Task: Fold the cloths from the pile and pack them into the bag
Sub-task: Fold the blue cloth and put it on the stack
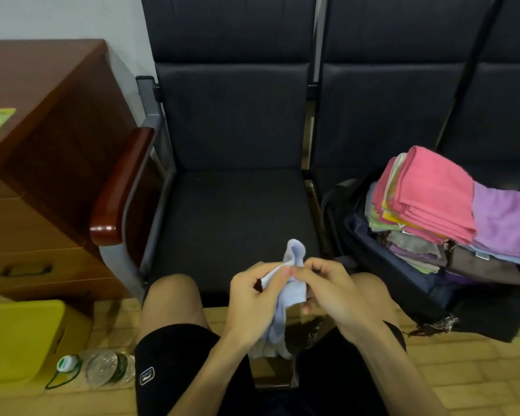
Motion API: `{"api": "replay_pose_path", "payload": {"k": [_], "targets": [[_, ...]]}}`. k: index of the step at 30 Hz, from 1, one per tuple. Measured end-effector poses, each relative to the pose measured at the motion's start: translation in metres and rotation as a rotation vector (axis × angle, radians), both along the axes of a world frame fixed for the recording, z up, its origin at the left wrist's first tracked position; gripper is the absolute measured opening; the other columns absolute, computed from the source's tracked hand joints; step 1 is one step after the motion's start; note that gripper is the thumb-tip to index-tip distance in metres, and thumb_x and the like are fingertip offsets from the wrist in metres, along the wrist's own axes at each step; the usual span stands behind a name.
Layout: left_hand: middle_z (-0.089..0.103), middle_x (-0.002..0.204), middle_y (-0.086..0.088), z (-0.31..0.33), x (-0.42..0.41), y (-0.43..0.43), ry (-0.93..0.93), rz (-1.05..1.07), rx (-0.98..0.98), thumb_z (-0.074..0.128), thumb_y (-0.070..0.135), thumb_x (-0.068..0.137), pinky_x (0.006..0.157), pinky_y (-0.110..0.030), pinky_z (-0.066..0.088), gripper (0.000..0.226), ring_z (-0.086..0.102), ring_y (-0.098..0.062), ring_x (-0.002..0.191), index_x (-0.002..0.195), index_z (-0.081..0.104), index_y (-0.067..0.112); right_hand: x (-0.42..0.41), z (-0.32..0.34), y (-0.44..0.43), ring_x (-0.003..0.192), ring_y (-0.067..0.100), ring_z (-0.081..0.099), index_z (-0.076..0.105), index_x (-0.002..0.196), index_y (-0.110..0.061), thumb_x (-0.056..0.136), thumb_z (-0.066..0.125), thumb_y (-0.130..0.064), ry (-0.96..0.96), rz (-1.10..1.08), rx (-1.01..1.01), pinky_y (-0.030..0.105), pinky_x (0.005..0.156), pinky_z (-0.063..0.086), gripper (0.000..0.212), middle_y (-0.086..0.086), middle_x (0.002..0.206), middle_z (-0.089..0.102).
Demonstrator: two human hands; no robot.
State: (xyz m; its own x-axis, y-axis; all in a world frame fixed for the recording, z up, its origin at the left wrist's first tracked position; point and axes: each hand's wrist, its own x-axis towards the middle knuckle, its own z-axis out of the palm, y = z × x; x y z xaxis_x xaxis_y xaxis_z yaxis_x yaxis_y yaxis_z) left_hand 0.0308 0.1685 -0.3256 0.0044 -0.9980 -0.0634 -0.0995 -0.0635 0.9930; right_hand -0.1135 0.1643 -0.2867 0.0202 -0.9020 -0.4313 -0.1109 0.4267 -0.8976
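A small pale blue cloth [285, 298] hangs bunched between my knees, in front of the black chair seat [234, 217]. My left hand [252, 298] pinches its upper edge and my right hand [327, 289] pinches the same edge right beside it, thumbs nearly touching. A loop of the cloth sticks up above my fingers. To the right, a dark open bag [403, 283] lies on the neighbouring seat, filled with folded cloths. A pink stack [433, 193] sits on top, with a purple cloth [508, 220] beside it.
A wooden cabinet [42, 145] with drawers stands at the left, next to the chair's red-brown armrest [120, 187]. A yellow box [18, 337] and a clear plastic bottle [102, 367] lie on the tiled floor at lower left.
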Motion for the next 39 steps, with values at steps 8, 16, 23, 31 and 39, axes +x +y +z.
{"api": "replay_pose_path", "payload": {"k": [8,16,23,31,39], "targets": [[0.071,0.089,0.0,0.012,0.01,0.006,0.017,-0.11,-0.175,0.072,0.018,0.09,0.077,-0.033,0.056,0.012,0.068,-0.019,0.087,0.098,0.078,0.025,0.005,0.0,0.0,0.083,0.028,0.067,0.06,0.084,0.01,0.095,0.061,-0.018,-0.091,-0.009,0.029,0.03,0.062,0.055,0.03,0.032,0.095,0.063],[0.062,0.105,0.012,-0.007,0.017,0.0,-0.237,-0.114,-0.332,0.072,0.027,0.085,0.083,-0.037,0.055,0.029,0.063,-0.019,0.1,0.113,0.068,0.034,0.015,0.004,-0.005,0.103,0.021,0.07,0.071,0.095,0.0,0.098,0.059,-0.019,-0.114,0.015,0.022,0.038,0.092,0.057,0.023,0.014,0.104,0.074],[0.07,0.096,-0.003,0.003,0.026,-0.01,0.022,-0.111,-0.212,0.064,0.017,0.096,0.081,-0.02,0.052,0.015,0.068,-0.01,0.097,0.101,0.07,0.005,0.002,0.0,0.0,0.107,0.014,0.068,0.075,0.095,-0.012,0.092,0.067,-0.027,-0.173,0.068,-0.039,0.038,0.093,0.055,0.018,0.003,0.105,0.075],[0.072,0.096,0.003,0.039,0.054,-0.045,0.021,-0.484,-0.188,0.058,0.012,0.096,0.08,-0.022,0.049,0.015,0.067,-0.011,0.094,0.103,0.072,0.015,-0.024,-0.045,-0.024,0.124,0.021,0.058,0.049,0.135,-0.019,0.052,0.096,-0.031,-0.323,0.059,-0.063,0.033,0.097,0.048,0.096,0.005,0.128,0.064],[0.074,0.108,-0.006,0.099,0.094,-0.061,-0.045,-0.662,-0.068,0.055,0.008,0.094,0.087,-0.027,0.055,0.024,0.069,-0.02,0.104,0.114,0.068,0.004,-0.021,0.011,-0.052,0.075,0.016,0.061,0.066,0.082,-0.004,0.078,0.079,-0.024,-0.098,0.24,-0.323,0.034,0.071,0.049,0.024,0.011,0.08,0.064]]}}
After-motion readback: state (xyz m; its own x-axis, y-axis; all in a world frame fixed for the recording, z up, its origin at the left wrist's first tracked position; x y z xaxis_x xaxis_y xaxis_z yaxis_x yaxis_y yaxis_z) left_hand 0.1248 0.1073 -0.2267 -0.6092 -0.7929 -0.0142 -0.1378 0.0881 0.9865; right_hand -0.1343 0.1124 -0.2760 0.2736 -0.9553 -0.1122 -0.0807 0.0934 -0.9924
